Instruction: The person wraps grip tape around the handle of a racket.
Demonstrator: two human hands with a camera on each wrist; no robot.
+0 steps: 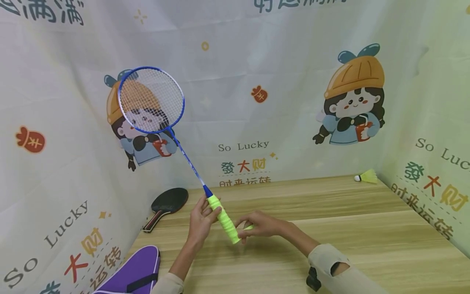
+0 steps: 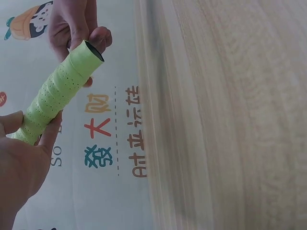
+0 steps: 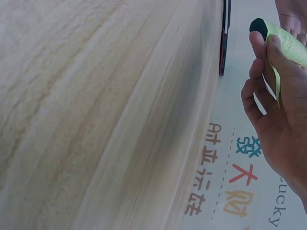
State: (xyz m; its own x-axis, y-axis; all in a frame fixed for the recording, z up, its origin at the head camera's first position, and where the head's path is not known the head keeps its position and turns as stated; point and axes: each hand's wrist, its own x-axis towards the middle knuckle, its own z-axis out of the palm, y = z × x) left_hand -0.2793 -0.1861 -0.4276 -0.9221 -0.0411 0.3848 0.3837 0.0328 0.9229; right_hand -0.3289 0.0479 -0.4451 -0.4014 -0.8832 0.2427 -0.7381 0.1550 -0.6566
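A blue and white badminton racket (image 1: 189, 163) is held up at a slant, its head toward the upper left. My left hand (image 1: 199, 226) grips the upper part of its handle, which is wrapped in perforated yellow-green grip tape (image 2: 57, 91). At the butt end, my right hand (image 1: 261, 224) pinches the tape between thumb and fingers. A loose strip of the tape (image 3: 277, 86) hangs beside the right thumb in the right wrist view. The dark butt (image 2: 94, 50) shows at the handle's end in the left wrist view.
A black table tennis bat (image 1: 169, 201) lies at the table's left back. In front of it is a purple racket case (image 1: 137, 265). A yellow shuttlecock (image 1: 367, 176) rests near the back right corner. Printed cloth (image 1: 227, 118) walls the wooden table (image 1: 349, 228).
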